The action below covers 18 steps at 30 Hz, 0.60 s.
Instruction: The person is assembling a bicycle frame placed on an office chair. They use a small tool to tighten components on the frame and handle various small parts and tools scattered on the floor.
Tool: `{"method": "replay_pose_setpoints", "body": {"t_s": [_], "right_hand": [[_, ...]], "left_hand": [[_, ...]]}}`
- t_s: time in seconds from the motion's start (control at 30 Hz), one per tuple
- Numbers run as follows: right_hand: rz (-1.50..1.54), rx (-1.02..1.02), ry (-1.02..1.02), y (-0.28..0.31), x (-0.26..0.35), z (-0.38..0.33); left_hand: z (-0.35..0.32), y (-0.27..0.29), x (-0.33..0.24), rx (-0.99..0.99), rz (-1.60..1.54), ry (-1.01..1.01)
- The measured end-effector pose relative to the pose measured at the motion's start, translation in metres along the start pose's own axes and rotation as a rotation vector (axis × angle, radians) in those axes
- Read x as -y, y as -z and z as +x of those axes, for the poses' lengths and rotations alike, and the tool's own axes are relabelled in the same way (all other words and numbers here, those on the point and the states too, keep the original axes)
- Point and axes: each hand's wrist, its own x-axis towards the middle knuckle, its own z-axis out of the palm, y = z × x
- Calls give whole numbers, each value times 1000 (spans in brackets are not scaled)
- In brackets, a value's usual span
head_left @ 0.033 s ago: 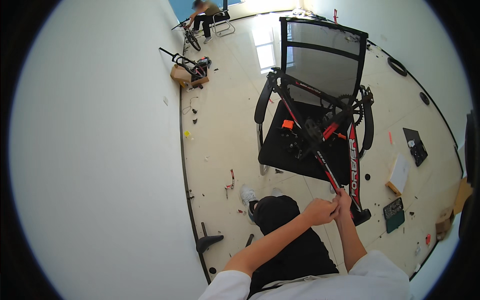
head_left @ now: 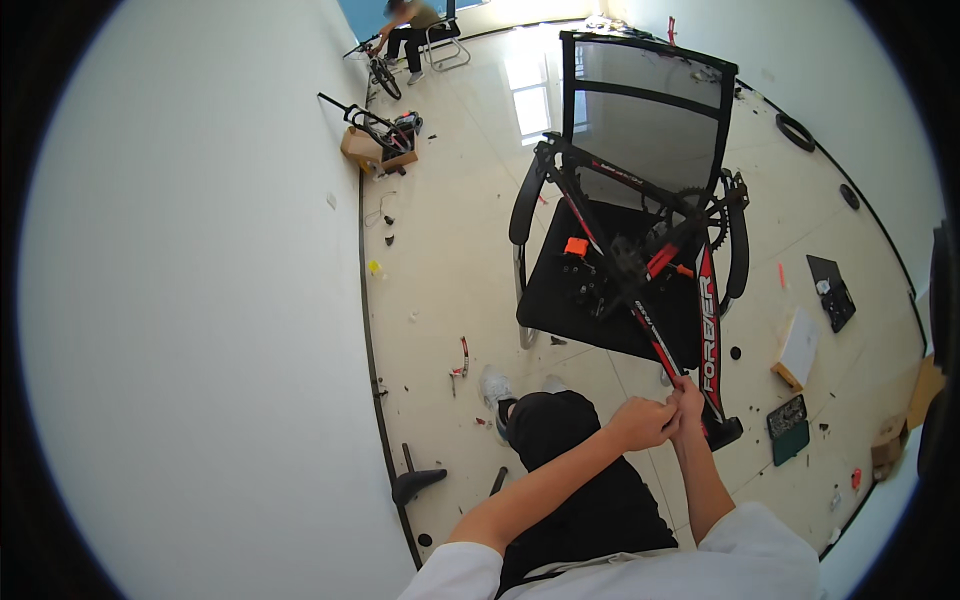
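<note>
A black and red bicycle frame (head_left: pixel 707 330) lies tilted across the seat of a black mesh-backed chair (head_left: pixel 560 300), with its lower end on the floor by my knees. Its chainring (head_left: pixel 700 215) and an orange part (head_left: pixel 576 246) sit over the seat. My right hand (head_left: pixel 690 404) pinches the thin red and black tube of the frame near its lower end. My left hand (head_left: pixel 640 422) is closed and pressed against my right fingers at the same spot; whatever it holds is hidden. My black trousers (head_left: pixel 570 470) and a white shoe (head_left: pixel 495 385) are below.
A white wall (head_left: pixel 200 300) runs along the left. Another person (head_left: pixel 410 25) sits far back beside a bicycle. A cardboard box with bicycle parts (head_left: pixel 375 145) stands by the wall. On the floor lie a black stand (head_left: pixel 415 482), a green case (head_left: pixel 788 428), a white box (head_left: pixel 800 345) and scattered scraps.
</note>
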Motion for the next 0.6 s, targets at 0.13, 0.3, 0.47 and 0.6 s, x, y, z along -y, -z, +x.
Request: {"method": "replay_pose_setpoints", "body": {"t_s": [0.13,0.3,0.47,0.6], "right_hand": [[5,-5,26,7,3,-11],[7,34,57,23,0,2],[199,-116,209,-9,22,-20],[168,-57,489,-56,51,-46]], "left_hand": [[-6,-20,-1,-6,-32,14],[-2,-18,-8,72,17,34],[1,-20,6,-21,-93,336],[16,-25,10,-297,-287,635]]}}
